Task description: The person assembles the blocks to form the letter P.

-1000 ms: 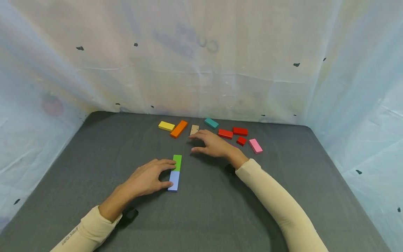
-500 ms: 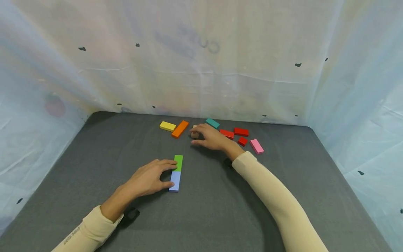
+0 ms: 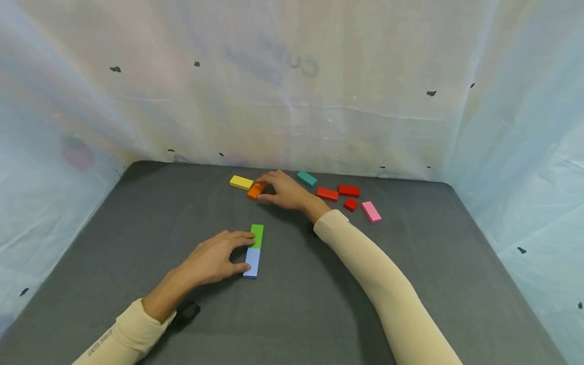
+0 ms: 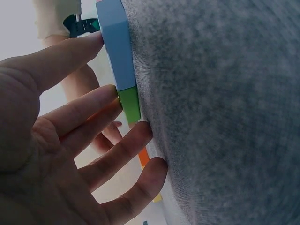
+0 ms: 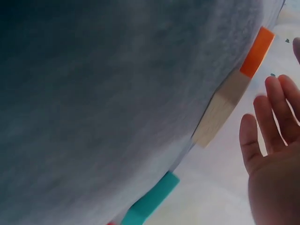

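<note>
A green block [image 3: 258,233] and a light blue block [image 3: 253,263] lie end to end in a straight line. My left hand [image 3: 216,257] rests at their left side, its thumb against the blue block and a finger on the green one, with the other fingers spread against the table in the left wrist view. Farther back, my right hand [image 3: 287,191] hovers over an orange block [image 3: 255,191], fingers extended and holding nothing. A plain wooden block [image 5: 222,110] lies beside the orange one in the right wrist view; the hand hides it in the head view.
A yellow block [image 3: 241,182] lies left of the orange one. To the right are a teal block [image 3: 306,178], several red blocks [image 3: 349,190] and a pink block [image 3: 371,212]. Whitish plastic sheeting [image 3: 292,101] walls in the dark grey table [image 3: 292,314].
My right hand has passed left and slightly back, from the wooden block to the orange one, carrying nothing. The left hand has stayed at the green and blue blocks.
</note>
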Motion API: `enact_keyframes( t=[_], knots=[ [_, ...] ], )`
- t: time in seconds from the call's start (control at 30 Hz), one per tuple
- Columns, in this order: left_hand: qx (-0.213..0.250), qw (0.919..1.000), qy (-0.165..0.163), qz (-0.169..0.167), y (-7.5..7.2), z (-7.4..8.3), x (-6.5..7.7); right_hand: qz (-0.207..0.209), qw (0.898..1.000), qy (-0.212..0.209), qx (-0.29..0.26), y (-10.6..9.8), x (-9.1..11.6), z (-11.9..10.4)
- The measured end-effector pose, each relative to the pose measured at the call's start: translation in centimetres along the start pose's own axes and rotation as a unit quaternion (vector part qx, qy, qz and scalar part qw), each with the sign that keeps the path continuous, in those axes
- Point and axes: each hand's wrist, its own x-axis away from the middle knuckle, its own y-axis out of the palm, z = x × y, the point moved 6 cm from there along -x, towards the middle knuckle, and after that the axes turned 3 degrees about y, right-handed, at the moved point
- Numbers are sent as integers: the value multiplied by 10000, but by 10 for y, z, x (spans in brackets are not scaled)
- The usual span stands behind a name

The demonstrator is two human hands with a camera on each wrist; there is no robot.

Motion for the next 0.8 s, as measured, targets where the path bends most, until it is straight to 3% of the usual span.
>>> enact_keyframes(
  t=[0.17,0.4,0.8],
  knots=[
    [-35,10000,11,40,-3,0,2,82,9997,78,223,4,-19,-8],
    [29,10000,70,34,-3,3,2,-217,9977,312,559,12,-29,-14],
    [85,9999,90,38,-6,3,5,-279,9995,143,-71,15,-35,-26]
  ],
)
